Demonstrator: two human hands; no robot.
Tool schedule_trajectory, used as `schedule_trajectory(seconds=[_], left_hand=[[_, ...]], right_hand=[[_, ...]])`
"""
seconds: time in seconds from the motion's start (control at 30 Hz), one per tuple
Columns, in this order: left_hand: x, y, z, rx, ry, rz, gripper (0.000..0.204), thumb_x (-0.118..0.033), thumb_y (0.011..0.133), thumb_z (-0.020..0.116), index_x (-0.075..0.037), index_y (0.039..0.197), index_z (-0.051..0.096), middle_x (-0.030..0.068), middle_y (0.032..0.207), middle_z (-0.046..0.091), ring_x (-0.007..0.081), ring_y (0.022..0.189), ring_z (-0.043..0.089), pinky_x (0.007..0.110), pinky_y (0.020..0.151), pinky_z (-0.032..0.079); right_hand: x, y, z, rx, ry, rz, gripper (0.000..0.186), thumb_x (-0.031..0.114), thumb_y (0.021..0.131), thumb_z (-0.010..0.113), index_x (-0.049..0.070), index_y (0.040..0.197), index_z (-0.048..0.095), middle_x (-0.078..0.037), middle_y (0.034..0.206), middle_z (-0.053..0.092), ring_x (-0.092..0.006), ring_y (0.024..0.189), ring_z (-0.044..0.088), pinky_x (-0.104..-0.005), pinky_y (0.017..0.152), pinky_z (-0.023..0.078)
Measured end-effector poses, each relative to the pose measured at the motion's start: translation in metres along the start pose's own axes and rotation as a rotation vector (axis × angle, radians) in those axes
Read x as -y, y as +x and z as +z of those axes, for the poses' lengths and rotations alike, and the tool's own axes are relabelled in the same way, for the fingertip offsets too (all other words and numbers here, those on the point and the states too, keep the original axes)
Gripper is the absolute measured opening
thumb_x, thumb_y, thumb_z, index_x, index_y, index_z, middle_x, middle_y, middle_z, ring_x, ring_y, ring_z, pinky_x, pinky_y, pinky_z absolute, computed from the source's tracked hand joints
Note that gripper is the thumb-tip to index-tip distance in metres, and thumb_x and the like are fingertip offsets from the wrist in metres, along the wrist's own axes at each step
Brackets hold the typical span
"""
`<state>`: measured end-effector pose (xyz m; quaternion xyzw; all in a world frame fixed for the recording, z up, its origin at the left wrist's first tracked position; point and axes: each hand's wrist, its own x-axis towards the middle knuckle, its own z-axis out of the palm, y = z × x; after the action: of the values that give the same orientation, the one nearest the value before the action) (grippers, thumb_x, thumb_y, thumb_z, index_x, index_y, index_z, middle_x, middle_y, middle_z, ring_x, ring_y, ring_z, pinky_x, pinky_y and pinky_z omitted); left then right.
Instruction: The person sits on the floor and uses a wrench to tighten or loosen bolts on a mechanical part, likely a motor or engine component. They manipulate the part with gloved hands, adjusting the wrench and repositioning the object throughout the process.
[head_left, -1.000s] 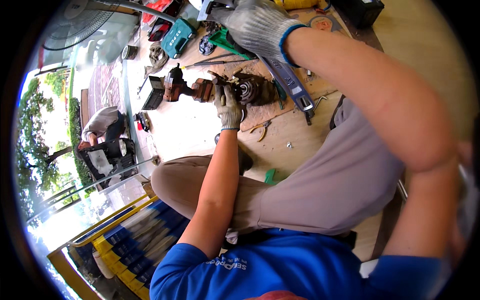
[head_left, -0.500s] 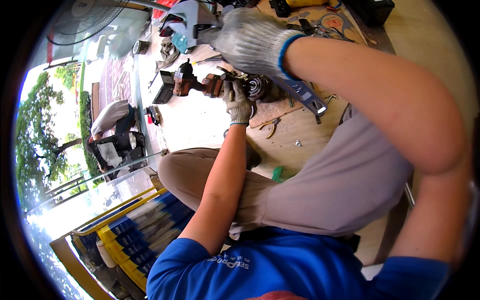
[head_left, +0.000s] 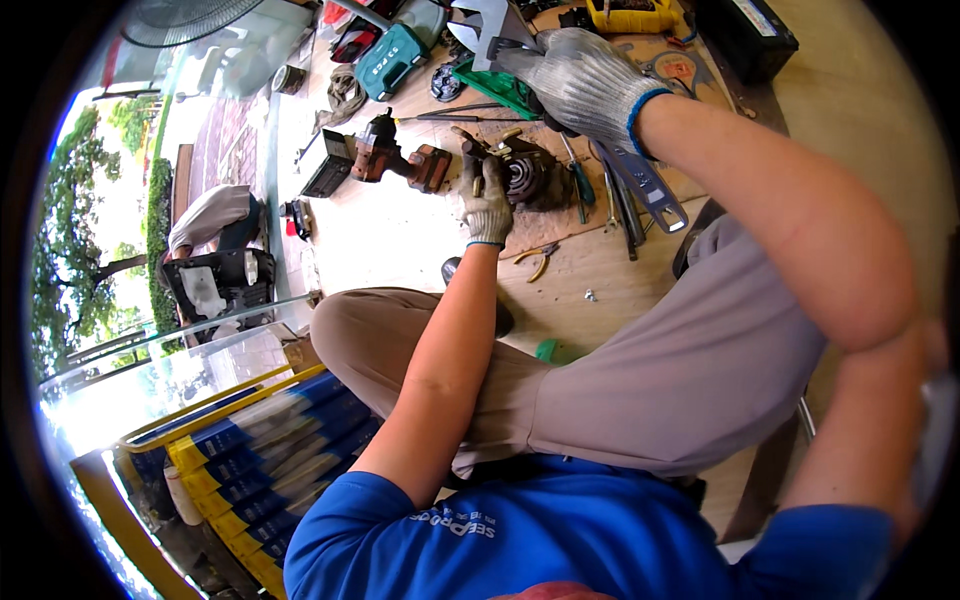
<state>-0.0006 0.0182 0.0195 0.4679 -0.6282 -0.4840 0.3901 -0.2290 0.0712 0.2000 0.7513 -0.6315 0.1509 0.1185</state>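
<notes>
My right hand, in a grey knitted glove with a blue cuff, is closed around a large adjustable wrench. The wrench jaws point to the far left, and its handle end with a hole shows below my wrist. My left hand, gloved too, has its fingers wrapped on the edge of a dark, greasy round machine part with a ribbed pulley. That part lies on a dirty board, and the wrench is held above and beyond it. What the left fingertips press on is partly hidden.
A cordless impact driver lies left of the machine part. Pliers and small screws lie nearer me. Beyond are a teal tool case, a yellow tray and a black battery. A person bends outside at left.
My right hand and the wrench have shifted to the right, uncovering the teal case and the machine part. The left hand keeps its hold with little movement.
</notes>
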Motion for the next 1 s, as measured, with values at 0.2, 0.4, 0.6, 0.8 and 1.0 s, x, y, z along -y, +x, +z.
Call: schedule_trajectory(seconds=[0.2, 0.4, 0.6, 0.8, 1.0], left_hand=[[0.011, 0.001, -0.003, -0.004, 0.087, 0.078, 0.057, -0.029, 0.103, 0.055, 0.000, 0.150, 0.040, 0.0181, 0.131, 0.061, 0.0223, 0.113, 0.061, 0.033, 0.098, 0.050], [-0.002, -0.001, 0.004, -0.015, 0.045, 0.041, 0.059, -0.032, 0.103, 0.056, 0.000, 0.150, 0.040, 0.0181, 0.130, 0.062, 0.0223, 0.112, 0.062, 0.032, 0.097, 0.050], [0.049, 0.010, -0.014, -0.145, 0.369, 0.178, 0.059, -0.046, 0.102, 0.055, 0.000, 0.139, 0.053, 0.0168, 0.123, 0.063, 0.0258, 0.110, 0.059, 0.037, 0.099, 0.045], [0.029, 0.009, -0.002, -0.058, 0.184, 0.103, 0.057, -0.042, 0.102, 0.058, 0.000, 0.139, 0.052, 0.0158, 0.121, 0.064, 0.0229, 0.106, 0.060, 0.035, 0.095, 0.047], [0.041, 0.011, -0.016, -0.010, 0.413, 0.226, 0.044, -0.032, 0.106, 0.049, -0.001, 0.136, 0.053, 0.0216, 0.132, 0.057, 0.0297, 0.112, 0.061, 0.037, 0.096, 0.049]], right_hand=[[0.010, 0.001, -0.004, 0.106, 0.069, 0.060, 0.038, 0.014, 0.092, 0.064, 0.017, 0.129, 0.061, -0.012, 0.078, 0.066, -0.0233, 0.071, 0.068, -0.0390, 0.064, 0.056], [0.005, 0.001, 0.012, 0.129, 0.241, 0.088, 0.033, 0.037, 0.101, 0.054, 0.008, 0.110, 0.067, -0.007, 0.068, 0.062, -0.0161, 0.060, 0.063, -0.0327, 0.059, 0.054], [0.012, 0.006, 0.010, 0.117, 0.597, 0.293, 0.061, 0.059, 0.097, 0.050, 0.002, 0.082, 0.065, -0.007, 0.062, 0.060, -0.0149, 0.056, 0.060, -0.0314, 0.059, 0.051], [0.008, 0.005, 0.005, 0.226, 0.128, 0.106, 0.023, 0.031, 0.103, 0.049, 0.018, 0.113, 0.064, -0.011, 0.083, 0.067, -0.0259, 0.075, 0.068, -0.0421, 0.073, 0.056], [0.013, 0.007, 0.004, 0.206, 0.118, 0.087, 0.024, 0.027, 0.103, 0.049, 0.024, 0.123, 0.062, -0.013, 0.094, 0.068, -0.0303, 0.086, 0.070, -0.0469, 0.079, 0.056]])
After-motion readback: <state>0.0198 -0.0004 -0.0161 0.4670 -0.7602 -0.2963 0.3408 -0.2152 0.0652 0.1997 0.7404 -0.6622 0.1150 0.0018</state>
